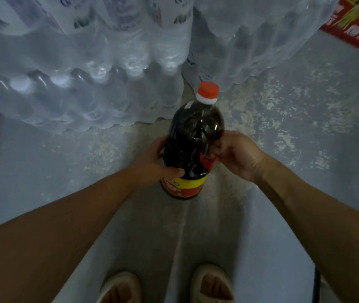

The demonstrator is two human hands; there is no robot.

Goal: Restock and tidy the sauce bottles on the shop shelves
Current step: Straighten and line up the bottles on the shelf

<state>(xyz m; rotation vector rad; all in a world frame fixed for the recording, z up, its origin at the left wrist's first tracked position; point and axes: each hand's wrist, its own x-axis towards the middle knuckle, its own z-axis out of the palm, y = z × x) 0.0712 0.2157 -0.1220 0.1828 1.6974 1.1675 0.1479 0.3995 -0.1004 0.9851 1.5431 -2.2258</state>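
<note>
Both hands, the left hand and right hand, are gripping the dark sauce bottle with curled fingers above the floor, seemingly carrying it shelfward, needing a steady upright hold.

dim, bluish light | glare on bottle shoulder | wide-angle bending at edges | soft blur throughout

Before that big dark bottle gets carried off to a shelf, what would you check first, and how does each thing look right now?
1. Cap on the sauce bottle: appears seated, ok.
2. Left hand on the bottle's side: ok.
3. Right hand gripping the handle side: ok.
4. Leaks on the label: cannot tell.
5. Clearance from the wrapped water packs: close behind, ok.
6. Floor ahead of the slippers: ok.
</note>
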